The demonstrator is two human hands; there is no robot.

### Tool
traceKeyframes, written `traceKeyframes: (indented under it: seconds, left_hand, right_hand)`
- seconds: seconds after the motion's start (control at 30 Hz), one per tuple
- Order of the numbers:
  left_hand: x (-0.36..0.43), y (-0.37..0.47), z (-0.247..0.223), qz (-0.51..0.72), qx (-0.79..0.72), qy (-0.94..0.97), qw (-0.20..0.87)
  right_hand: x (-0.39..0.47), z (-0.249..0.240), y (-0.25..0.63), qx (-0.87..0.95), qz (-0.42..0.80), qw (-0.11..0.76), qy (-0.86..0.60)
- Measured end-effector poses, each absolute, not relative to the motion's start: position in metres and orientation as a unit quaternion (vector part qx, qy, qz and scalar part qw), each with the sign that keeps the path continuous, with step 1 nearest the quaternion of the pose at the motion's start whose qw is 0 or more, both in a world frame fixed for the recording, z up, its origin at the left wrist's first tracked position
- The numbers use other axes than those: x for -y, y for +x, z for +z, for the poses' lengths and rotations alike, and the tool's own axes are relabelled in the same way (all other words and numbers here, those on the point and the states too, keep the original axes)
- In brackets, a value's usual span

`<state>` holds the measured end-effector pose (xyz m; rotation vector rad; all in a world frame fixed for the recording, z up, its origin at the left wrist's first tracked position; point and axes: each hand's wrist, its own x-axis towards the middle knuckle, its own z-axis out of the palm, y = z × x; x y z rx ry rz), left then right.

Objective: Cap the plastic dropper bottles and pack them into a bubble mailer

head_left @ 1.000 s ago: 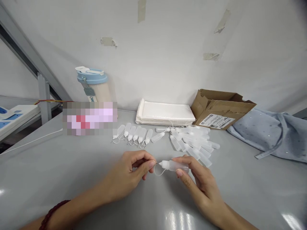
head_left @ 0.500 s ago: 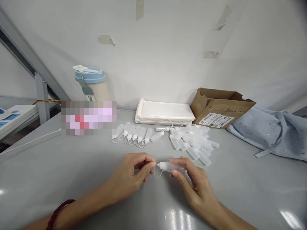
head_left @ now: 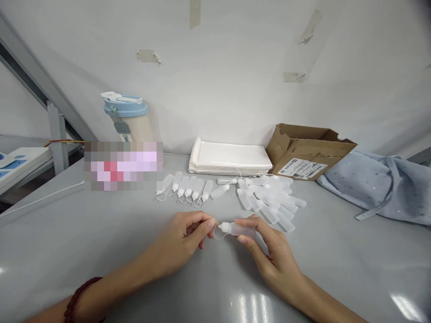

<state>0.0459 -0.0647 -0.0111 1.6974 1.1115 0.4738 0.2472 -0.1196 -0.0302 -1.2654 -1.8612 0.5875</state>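
Note:
A small translucent bottle [head_left: 240, 230] lies sideways above the table, its white pointed tip toward the left. My right hand [head_left: 269, 251] is closed around its body, thumb below and fingers above. My left hand [head_left: 188, 237] is pinched at the tip, where a thin strap loops down from the bottle's neck; what sits between its fingertips is too small to make out. Behind my hands several similar bottles [head_left: 192, 187] stand in a leaning row with looped straps. To the right of them is a loose pile of more bottles [head_left: 269, 195].
White padded envelopes [head_left: 232, 154] are stacked by the wall, beside an open cardboard box [head_left: 306, 152]. Blue-grey cloth [head_left: 377, 188] lies at the right. At the left are a blue-lidded cup [head_left: 129, 116], a blurred pink item [head_left: 124, 166] and a white cable [head_left: 43, 197].
Both hands and the bottle have moved slightly up and to the left. The left pinch at the tip and the right grip remain.

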Motion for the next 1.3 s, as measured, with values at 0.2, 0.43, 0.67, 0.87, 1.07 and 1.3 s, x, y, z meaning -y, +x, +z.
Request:
traceKeyframes:
  seconds: [0.2,0.43,0.67,0.87,1.07,1.3]
  left_hand:
    - [0.063,0.044,-0.008,0.222,-0.456,0.689,0.518]
    - [0.066,0.047,-0.011,0.217,-0.445,0.712,0.498]
    - [0.066,0.044,-0.011,0.204,-0.419,0.742,0.481]
    - [0.060,0.041,-0.009,0.148,-0.415,0.797,0.414]
    - [0.054,0.037,-0.004,0.200,-0.425,0.814,0.342]
    - [0.032,0.023,-0.022,0.324,-0.517,0.788,0.076]
  right_hand:
    - [0.119,-0.029,0.248,0.729,0.219,0.405,-0.507]
    - [0.119,-0.033,0.247,0.727,0.220,0.403,-0.511]
    - [0.119,-0.034,0.247,0.745,0.210,0.389,-0.499]
    - [0.117,-0.034,0.246,0.769,0.204,0.363,-0.485]
    - [0.108,-0.041,0.250,0.791,0.133,0.339,-0.491]
    - [0.095,-0.053,0.255,0.799,0.028,0.323,-0.507]
